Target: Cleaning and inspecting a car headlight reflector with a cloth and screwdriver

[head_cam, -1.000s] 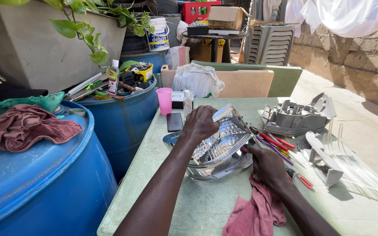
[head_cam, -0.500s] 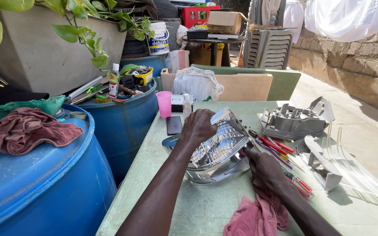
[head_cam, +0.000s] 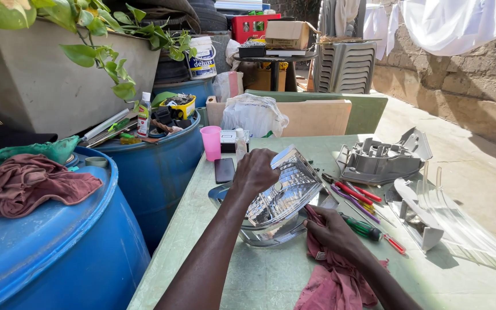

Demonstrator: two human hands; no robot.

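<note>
A chrome headlight reflector is held on the green counter by two hands, a red rag under one of them.

At lower centre of the frame a red rag (head_cam: 331, 278) is gripped by the right hand (head_cam: 335, 232), its fingers closed on the cloth and pressed against the lower edge of the headlight reflector (head_cam: 279, 195). Just above, at mid-frame, the reflector's upper edge is clasped by the left hand (head_cam: 255, 171), fingers curled over it. The reflector is tilted on the counter (head_cam: 271, 270). To its right, screwdrivers (head_cam: 363, 204) are laid beside a grey housing (head_cam: 383, 161). Farther back, a pink cup (head_cam: 211, 142) is seen, and blue barrels (head_cam: 58, 252) stand at left.
</note>
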